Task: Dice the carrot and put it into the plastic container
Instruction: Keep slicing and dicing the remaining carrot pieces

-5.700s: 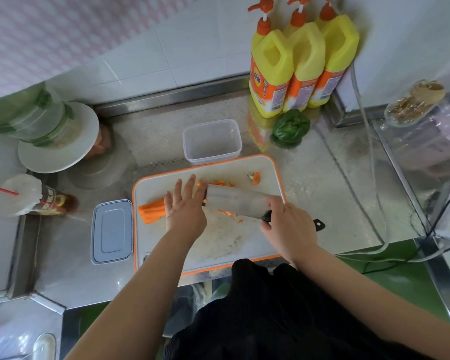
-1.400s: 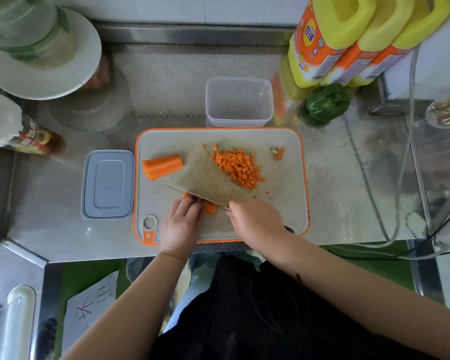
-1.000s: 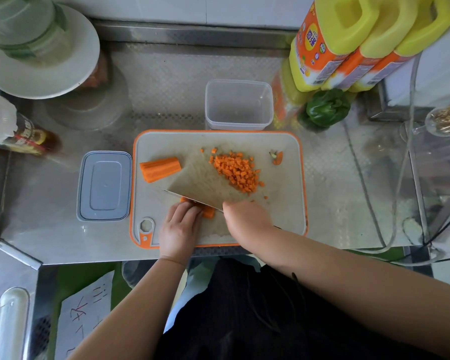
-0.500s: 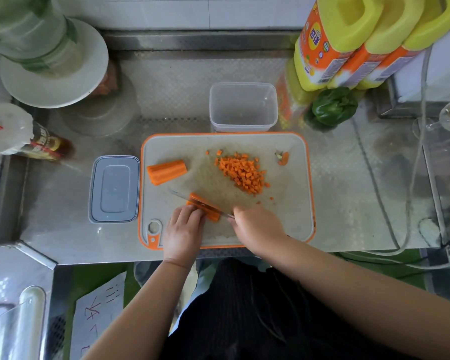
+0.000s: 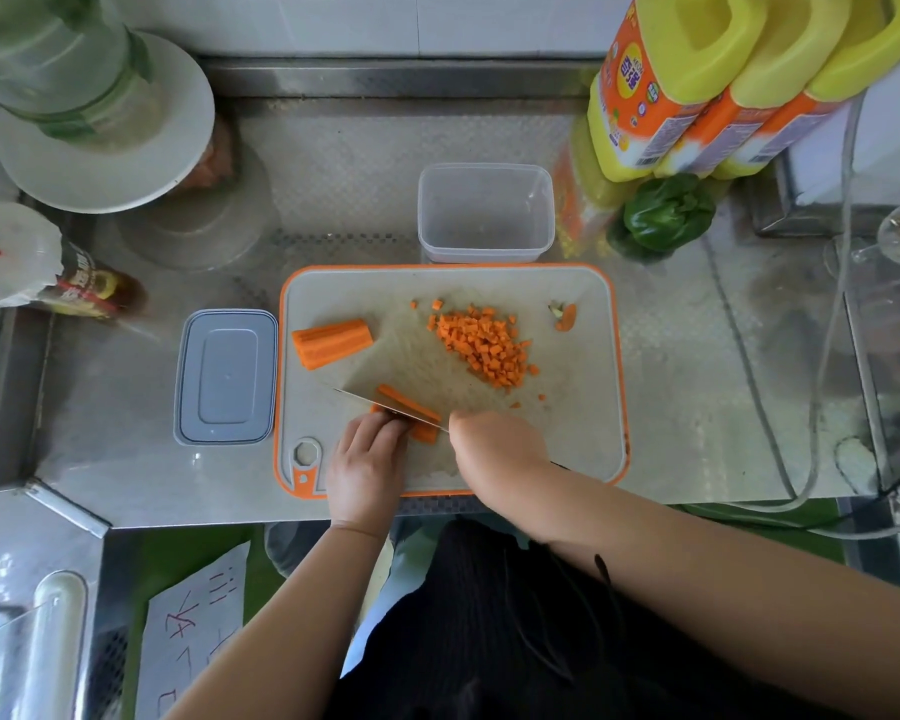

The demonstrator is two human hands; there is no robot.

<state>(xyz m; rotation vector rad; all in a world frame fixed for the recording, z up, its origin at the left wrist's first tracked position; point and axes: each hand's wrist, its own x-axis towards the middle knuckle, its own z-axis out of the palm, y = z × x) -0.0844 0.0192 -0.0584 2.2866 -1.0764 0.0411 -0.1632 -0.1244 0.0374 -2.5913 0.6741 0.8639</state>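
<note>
The knife (image 5: 385, 405) has tipped back up on edge and is cutting the carrot piece (image 5: 404, 407) at 6 o'clock on the cutting board (image 5: 583, 407). Left hand (image 5: 367, 462) fingers press it; right hand (image 5: 494, 441) wraps the handle. More strips soon; the plastic container (image 5: 484, 213) at 12 waits empty.

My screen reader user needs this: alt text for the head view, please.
A right hand slices a carrot piece with a knife while the left hand steadies it on a cutting board. Diced carrot lies piled there; the plastic container is empty.
</note>
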